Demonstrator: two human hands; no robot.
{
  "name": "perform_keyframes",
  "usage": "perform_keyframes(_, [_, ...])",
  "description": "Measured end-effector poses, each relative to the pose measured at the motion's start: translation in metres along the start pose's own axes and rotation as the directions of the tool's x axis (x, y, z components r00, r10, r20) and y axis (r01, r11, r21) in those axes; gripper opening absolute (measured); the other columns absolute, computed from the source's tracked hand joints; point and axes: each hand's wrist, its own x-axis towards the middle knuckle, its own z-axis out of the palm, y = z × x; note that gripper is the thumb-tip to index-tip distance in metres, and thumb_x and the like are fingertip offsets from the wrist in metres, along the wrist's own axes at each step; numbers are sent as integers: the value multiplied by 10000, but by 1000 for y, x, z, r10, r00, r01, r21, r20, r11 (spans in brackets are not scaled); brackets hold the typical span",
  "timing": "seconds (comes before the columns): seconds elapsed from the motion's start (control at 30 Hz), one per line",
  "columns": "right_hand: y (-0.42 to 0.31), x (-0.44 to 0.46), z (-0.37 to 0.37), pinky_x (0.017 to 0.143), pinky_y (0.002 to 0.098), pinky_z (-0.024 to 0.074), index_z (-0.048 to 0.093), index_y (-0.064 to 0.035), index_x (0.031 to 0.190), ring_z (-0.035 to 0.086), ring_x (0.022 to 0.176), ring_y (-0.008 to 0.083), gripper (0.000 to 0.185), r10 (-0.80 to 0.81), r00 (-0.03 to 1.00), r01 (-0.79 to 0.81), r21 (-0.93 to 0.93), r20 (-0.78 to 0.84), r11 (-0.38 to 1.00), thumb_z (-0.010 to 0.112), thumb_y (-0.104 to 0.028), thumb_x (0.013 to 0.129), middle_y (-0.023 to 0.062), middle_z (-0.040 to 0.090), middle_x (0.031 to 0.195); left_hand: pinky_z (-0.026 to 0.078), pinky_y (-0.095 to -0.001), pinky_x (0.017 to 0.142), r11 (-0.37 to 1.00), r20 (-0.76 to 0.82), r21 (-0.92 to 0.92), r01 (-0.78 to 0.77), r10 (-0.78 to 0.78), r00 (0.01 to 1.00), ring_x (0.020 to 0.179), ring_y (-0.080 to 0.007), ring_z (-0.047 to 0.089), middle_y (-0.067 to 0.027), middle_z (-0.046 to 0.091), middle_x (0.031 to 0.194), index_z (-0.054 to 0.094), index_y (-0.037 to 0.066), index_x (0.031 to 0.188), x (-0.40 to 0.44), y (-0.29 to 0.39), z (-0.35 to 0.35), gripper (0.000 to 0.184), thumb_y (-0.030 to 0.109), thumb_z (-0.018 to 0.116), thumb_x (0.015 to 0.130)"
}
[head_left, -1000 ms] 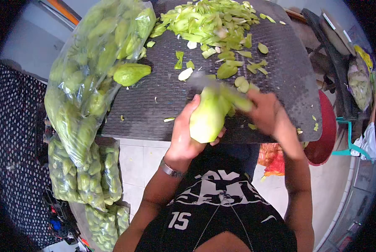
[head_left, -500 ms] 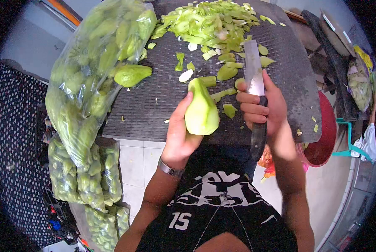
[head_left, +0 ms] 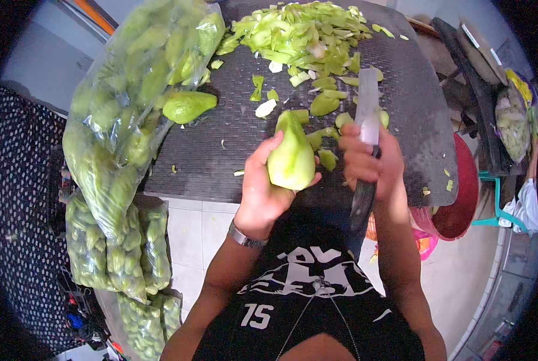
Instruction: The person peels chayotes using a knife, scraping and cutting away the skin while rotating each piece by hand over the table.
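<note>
My left hand [head_left: 263,183] is wrapped around a pale green, mostly peeled chayote [head_left: 291,156], its narrow end pointing up and away from me. In my right hand [head_left: 374,162] is a kitchen knife [head_left: 368,99], gripped by its black handle, with the broad blade pointing up. The blade is apart from the chayote, off to its right, and slightly blurred. Just beyond both hands, strips of green peel [head_left: 325,103] lie on the dark textured table [head_left: 221,174]. An unpeeled chayote [head_left: 189,107] rests to the left, beside a bag.
A large clear bag of chayotes [head_left: 115,114] covers the table's left side. A heap of peelings [head_left: 308,33] lies at the far side. Smaller filled bags [head_left: 121,253] stand on the floor at left. A red tub [head_left: 458,192] and a teal stool [head_left: 494,198] are at right.
My left hand has shifted slightly right and turned the chayote a little. My right hand and the knife have moved slightly, with the blade tip lower and further right.
</note>
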Motion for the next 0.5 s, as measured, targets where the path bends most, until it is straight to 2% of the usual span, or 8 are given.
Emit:
perform_keyframes(0.07, [11,-2,-8,397,321,406,568,-87,949,461,425,146,511,23,996,2,-279,87,960,448,-575,1041,22,519,646,585,-509,813,999,-8,33,-16,16,1000,943,-281,707,-104,707,1056,600,113,1264,-2,-1,1,438,465,575,1005])
perform_keyframes(0.1, [18,-6,-8,442,362,446,580,-72,957,520,468,196,534,-153,988,110,-757,14,644,485,-594,1018,61,567,675,586,-503,815,997,-20,66,-38,39,999,945,-273,707,-103,708,1057,600,113,1266,-3,-1,4,450,477,576,1003])
perform_keyframes(0.13, [28,-9,-3,487,404,486,592,-57,966,579,511,246,562,-332,942,92,-990,52,105,521,-614,995,100,615,703,587,-498,817,993,-28,97,-62,65,997,947,-265,708,-103,709,1058,599,112,1269,-2,-1,6,462,488,576,1002])
perform_keyframes(0.17, [37,-12,2,532,445,526,605,-42,974,638,554,297,593,-445,876,-43,-887,188,-460,558,-633,972,140,662,731,590,-481,812,990,-14,86,-109,111,994,935,-255,710,-101,710,1050,600,110,1263,2,-3,3,476,506,574,1000])
perform_keyframes(0.27, [60,-24,18,685,527,554,622,-13,1012,711,738,406,690,-304,916,-44,-686,263,-727,643,-690,883,224,710,845,598,-400,774,970,19,114,-214,213,977,867,-219,715,-90,710,998,606,98,1220,-4,-9,10,531,575,560,992])
perform_keyframes(0.33, [64,-24,19,667,489,544,624,-11,1008,710,758,404,669,-312,920,-88,-652,236,-753,716,-652,841,204,690,815,598,-390,757,932,7,205,-300,305,952,847,-224,715,-89,708,982,606,97,1205,-10,-13,20,534,583,557,990])
perform_keyframes(0.43, [63,-24,17,647,467,531,629,-12,1004,704,757,404,663,-316,917,-100,-626,243,-774,749,-637,820,198,678,797,602,-474,898,863,307,167,-477,414,857,1085,-275,687,-134,652,1216,481,115,1439,-6,-18,-7,548,456,582,1022])
perform_keyframes(0.5, [61,-24,16,637,467,523,630,-14,991,705,740,385,644,-333,906,-110,-616,261,-780,749,-625,829,200,671,789,601,-457,903,983,138,26,-184,179,974,1098,-266,680,-120,653,1225,489,106,1430,4,-8,-9,538,445,587,1024])
